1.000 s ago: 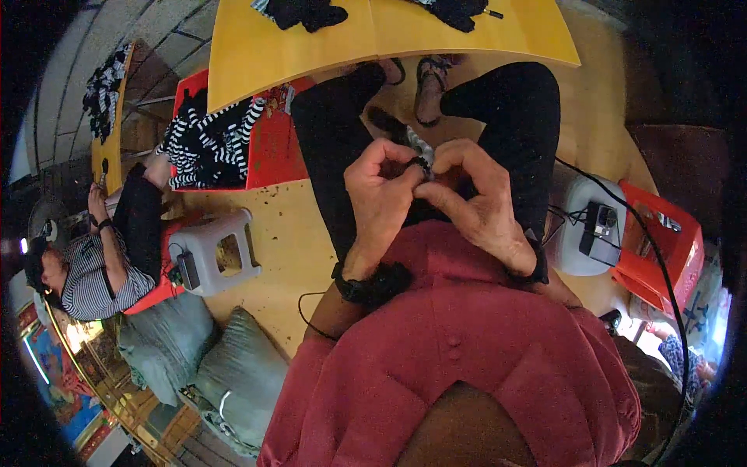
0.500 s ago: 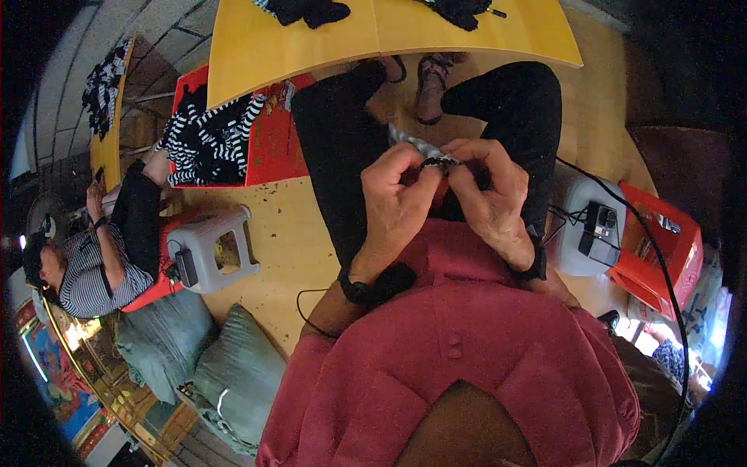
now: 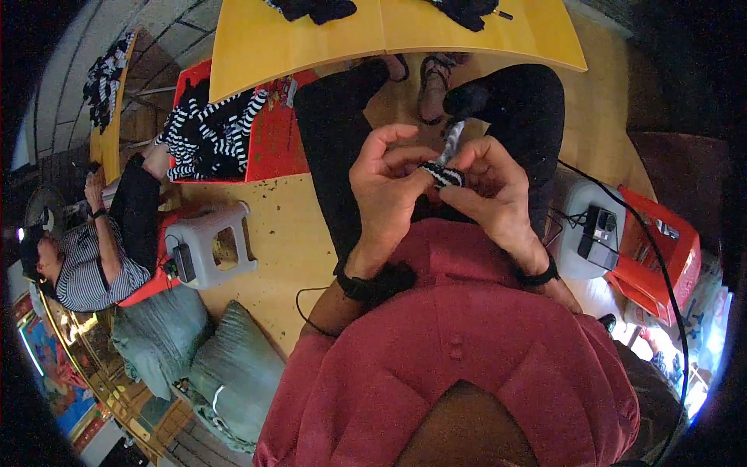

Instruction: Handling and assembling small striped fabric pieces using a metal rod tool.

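Fabric, a small piece striped black and white (image 3: 443, 173), sat pinched between both hands above the person's lap, one pale end sticking up past the fingers toward the black-clad knees. The left hand (image 3: 385, 183) had its grip clenched on the near end of the striped piece, thumb and forefinger pressed together, the other fingers curled over. The right hand (image 3: 490, 187) grasped the other side of the same piece, its fingertips touching those of the left. Both wrists wore dark bands. A red crate (image 3: 268, 132) on the floor, to the person's left, held a heap of similar striped pieces (image 3: 206, 132), some spilling over its rim. A yellow counter (image 3: 373, 39) ran across beyond the knees, with dark cloth lying at its far edge. A grey stool (image 3: 210, 249) stood on the yellow floor just beside the crate, and a second person in a striped shirt (image 3: 89, 265) sat next to it. Another red crate (image 3: 657, 257) stood to the right, near a round grey stand carrying a small device (image 3: 595, 233). Bare floor lay open between the stool and the person's left leg.
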A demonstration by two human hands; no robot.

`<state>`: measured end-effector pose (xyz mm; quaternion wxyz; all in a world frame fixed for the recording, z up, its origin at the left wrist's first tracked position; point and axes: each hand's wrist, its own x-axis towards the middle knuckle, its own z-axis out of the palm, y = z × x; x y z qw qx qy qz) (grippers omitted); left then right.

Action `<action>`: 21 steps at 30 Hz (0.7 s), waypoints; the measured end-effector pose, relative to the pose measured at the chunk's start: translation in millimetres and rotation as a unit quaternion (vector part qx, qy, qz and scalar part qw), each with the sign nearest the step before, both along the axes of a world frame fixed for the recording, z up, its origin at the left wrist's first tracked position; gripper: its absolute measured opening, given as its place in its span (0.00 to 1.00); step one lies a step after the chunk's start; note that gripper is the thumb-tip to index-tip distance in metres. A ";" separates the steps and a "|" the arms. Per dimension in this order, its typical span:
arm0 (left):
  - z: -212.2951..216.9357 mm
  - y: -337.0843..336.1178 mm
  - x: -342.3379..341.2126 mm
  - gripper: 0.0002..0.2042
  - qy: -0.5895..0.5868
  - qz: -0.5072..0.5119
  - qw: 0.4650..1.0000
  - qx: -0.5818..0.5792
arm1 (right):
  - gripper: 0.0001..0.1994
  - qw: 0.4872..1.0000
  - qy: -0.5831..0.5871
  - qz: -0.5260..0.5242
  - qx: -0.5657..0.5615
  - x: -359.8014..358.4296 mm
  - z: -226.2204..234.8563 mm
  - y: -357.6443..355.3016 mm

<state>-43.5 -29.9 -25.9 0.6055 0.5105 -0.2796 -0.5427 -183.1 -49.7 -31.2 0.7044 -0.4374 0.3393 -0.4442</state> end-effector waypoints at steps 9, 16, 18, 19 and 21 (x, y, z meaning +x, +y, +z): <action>3.4 -3.2 14.7 0.20 0.208 -0.121 0.971 0.013 | 0.11 0.899 0.298 -0.076 -0.312 -5.1 1.1 -11.1; 1.3 -1.8 19.4 0.18 0.115 -0.202 0.973 0.015 | 0.09 0.919 0.274 -0.058 -0.277 -5.2 -2.2 -6.8; 9.0 0.8 19.4 0.17 0.123 -0.187 0.974 0.021 | 0.08 0.923 0.271 -0.057 -0.266 -6.8 -2.7 -7.3; 7.7 1.2 20.5 0.17 0.122 -0.186 0.975 0.021 | 0.08 0.954 0.223 -0.031 -0.198 -7.0 -0.9 -6.8; 3.6 1.5 22.6 0.15 0.115 -0.148 0.982 0.038 | 0.07 0.977 0.173 -0.004 -0.127 -8.9 -0.6 -5.9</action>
